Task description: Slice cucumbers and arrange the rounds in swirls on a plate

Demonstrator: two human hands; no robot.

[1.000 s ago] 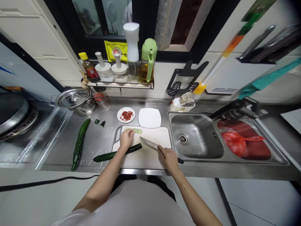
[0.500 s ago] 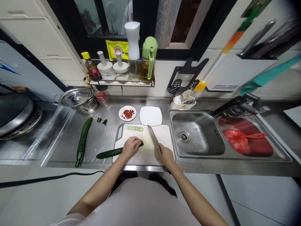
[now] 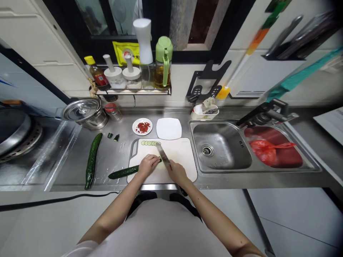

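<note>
My left hand [image 3: 149,165] is closed over a dark green cucumber [image 3: 123,172], which lies across the left part of a white cutting board [image 3: 184,153]. The cucumber's cut end shows just past my fingertips. In my right hand [image 3: 177,173] is a kitchen knife [image 3: 163,154], its blade right beside that cut end and its tip pointing to the back. A row of several thin cucumber slices [image 3: 149,143] lies along the board's rear edge, close to the knife tip. Whether the blade touches the cucumber I cannot tell.
Behind the board stand a small plate of chopped red pieces [image 3: 143,127] and a white square plate [image 3: 168,128]. A whole cucumber [image 3: 93,160] and small cucumber ends [image 3: 116,137] lie left. A lidded pot [image 3: 84,112] stands at the back; a sink [image 3: 222,146] is right.
My right hand has brought the knife left, up against the cucumber's cut end. My left hand keeps its hold. The whole view has shifted slightly.
</note>
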